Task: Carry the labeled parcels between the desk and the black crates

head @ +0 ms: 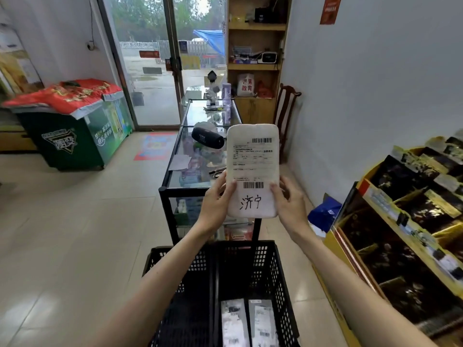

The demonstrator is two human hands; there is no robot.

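Note:
A white padded parcel (253,159) with a printed shipping label, barcodes and handwritten black characters is held upright in front of me. My left hand (217,200) grips its lower left edge and my right hand (288,201) grips its lower right edge, thumbs on the front. Below my arms stand two black perforated crates (271,269) side by side. The right crate holds two labeled parcels (249,324) lying flat. The glass-topped desk (175,181) stands just beyond the crates.
On the desk lie a black speaker (208,139), papers and a purple bottle (226,93). A yellow display rack of dark packets (406,234) fills the right. A green freezer (75,131) stands at left, with tiled floor between. A wooden chair (285,113) and shelves stand behind.

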